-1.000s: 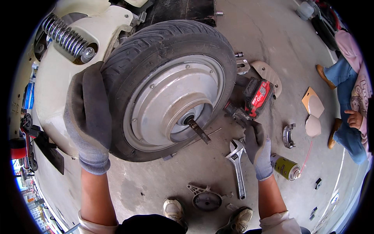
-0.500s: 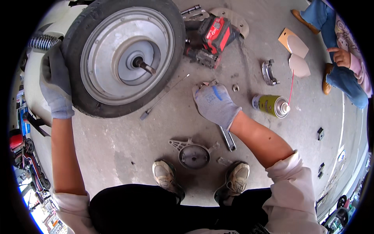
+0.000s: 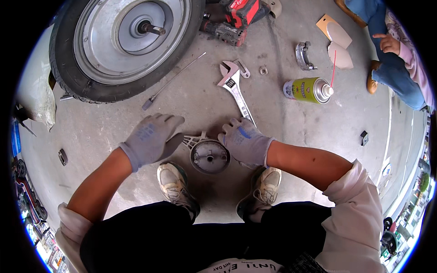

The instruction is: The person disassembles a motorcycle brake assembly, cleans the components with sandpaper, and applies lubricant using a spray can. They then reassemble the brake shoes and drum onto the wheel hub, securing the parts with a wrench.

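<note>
A round metal brake plate (image 3: 210, 160) with a slotted arm lies on the floor between my shoes. My right hand (image 3: 248, 143), in a grey glove, is at its right edge with the fingers curled around it; the fingertips are partly hidden. At the left, my gloved left hand (image 3: 152, 139) is beside the plate's slotted arm, fingers stretched and thumb apart, holding nothing. An adjustable wrench (image 3: 233, 86) lies just beyond my right hand, which covers the end of its handle. Farther left stands a wheel (image 3: 102, 45) with a black tyre and a protruding axle.
A thin screwdriver (image 3: 170, 84) lies by the tyre. Beyond it is a red and black power tool (image 3: 227, 32). To the right are a nut (image 3: 263, 70), a curved brake shoe (image 3: 302, 55) and a green spray can (image 3: 307, 90). Another person's hand (image 3: 388, 44) shows at far right.
My left hand has let go of the tyre and come down near the brake plate. My right hand has left the wrench head for the plate's right edge. The view has shifted.
</note>
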Demonstrator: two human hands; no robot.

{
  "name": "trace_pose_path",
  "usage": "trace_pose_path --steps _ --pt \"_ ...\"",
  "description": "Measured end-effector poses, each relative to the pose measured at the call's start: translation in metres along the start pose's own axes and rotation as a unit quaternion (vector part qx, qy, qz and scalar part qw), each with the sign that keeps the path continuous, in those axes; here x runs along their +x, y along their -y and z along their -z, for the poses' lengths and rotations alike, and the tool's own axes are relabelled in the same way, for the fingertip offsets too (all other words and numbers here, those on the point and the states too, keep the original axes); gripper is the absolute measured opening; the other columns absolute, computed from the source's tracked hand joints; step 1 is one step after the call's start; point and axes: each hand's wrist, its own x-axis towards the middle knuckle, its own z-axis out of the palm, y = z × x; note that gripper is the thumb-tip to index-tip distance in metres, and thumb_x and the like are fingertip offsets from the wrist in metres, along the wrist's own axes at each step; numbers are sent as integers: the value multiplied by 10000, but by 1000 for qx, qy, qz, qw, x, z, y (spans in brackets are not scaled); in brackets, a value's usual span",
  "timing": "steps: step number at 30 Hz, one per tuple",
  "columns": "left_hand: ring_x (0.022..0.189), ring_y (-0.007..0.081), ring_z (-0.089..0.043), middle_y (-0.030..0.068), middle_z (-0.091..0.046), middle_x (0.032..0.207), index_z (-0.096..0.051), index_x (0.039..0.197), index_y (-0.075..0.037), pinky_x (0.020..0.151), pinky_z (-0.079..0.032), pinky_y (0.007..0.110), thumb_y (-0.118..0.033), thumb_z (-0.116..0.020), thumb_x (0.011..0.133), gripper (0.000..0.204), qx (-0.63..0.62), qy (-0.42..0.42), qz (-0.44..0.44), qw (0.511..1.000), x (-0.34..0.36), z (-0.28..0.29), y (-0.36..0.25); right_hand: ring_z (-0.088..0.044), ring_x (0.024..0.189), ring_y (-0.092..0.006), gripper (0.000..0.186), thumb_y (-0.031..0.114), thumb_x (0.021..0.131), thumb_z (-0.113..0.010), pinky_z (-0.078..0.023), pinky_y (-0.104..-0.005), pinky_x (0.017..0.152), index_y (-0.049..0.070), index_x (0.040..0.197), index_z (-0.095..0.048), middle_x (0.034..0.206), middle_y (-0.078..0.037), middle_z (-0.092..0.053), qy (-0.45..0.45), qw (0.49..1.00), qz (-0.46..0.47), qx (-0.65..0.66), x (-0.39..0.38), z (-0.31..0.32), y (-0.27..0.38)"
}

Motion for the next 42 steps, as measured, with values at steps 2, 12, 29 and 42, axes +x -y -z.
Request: trace_pose_path --steps 2,12,29,42 --pt "953 379 -669 199 -683 1072 -559 1280 -30 853 -522 488 -300 -615 963 420 54 69 27 996 -23 -38 2 -652 1052 -303 373 206 872 -642 -512 -416 876 39 1204 -610 1082 -154 -658 87 996 16 -28 -4 11 8" --pt "1143 385 -617 222 -672 1183 -561 1312 -39 1017 -467 469 -267 -629 947 436 -29 46 110 992 -15 -34 4 -681 950 -326 328 209 923 -579 -532 -409 789 -7 1169 -606 1016 -176 -680 94 989 -114 -4 -23 -26 45" --pt "1078 238 -647 193 -571 1346 -382 1510 -38 912 -537 341 -177 -769 852 777 -305 60 41 950 37 70 -18 -601 599 -97 320 285 992 -613 -494 -237 534 -12 1063 -708 784 -40 -656 159 639 -55 751 -108 148 -15" --pt "679 146 -673 136 -734 959 -608 1251 38 529 -515 259 -113 -679 861 424 -508 248 240 789 89 43 -90 -693 836 -163 410 333 1015 -602 -550 -295 750 -46 1165 -648 912 -106 -718 -228 728 -391 514 -157 27 -22"
